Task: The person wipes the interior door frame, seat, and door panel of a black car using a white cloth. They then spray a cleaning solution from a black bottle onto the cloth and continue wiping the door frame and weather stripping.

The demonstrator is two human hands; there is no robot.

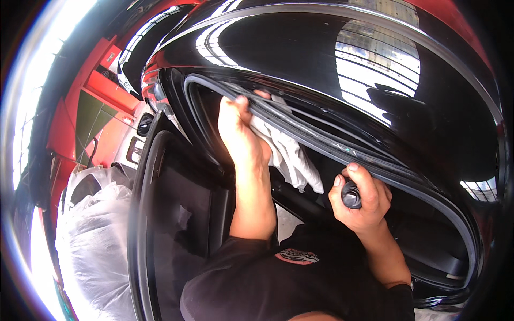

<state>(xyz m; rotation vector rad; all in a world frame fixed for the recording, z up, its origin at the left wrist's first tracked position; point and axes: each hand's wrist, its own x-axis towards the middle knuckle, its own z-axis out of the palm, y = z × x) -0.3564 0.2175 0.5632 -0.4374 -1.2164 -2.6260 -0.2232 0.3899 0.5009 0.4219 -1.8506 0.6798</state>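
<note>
My left hand [242, 131] reaches up to the top of a black car's door opening. Its fingers are curled round the edge of the dark rubber door seal [308, 138]. Lower along that seal, on the right, my right hand [369, 200] is closed round a black tool handle [351, 198]. The rounded butt of the handle points toward me, and the tool's working end is hidden. The thumb and forefinger lie close to the seal. Beside my left hand, a white cloth [286, 152] hangs inside the opening.
An open car door [147, 214] stands on my left, its dark inner panel facing me. The glossy black roof [284, 48] curves above the opening. Farther left are a bundle under clear plastic [99, 241] and a red cabinet [110, 88].
</note>
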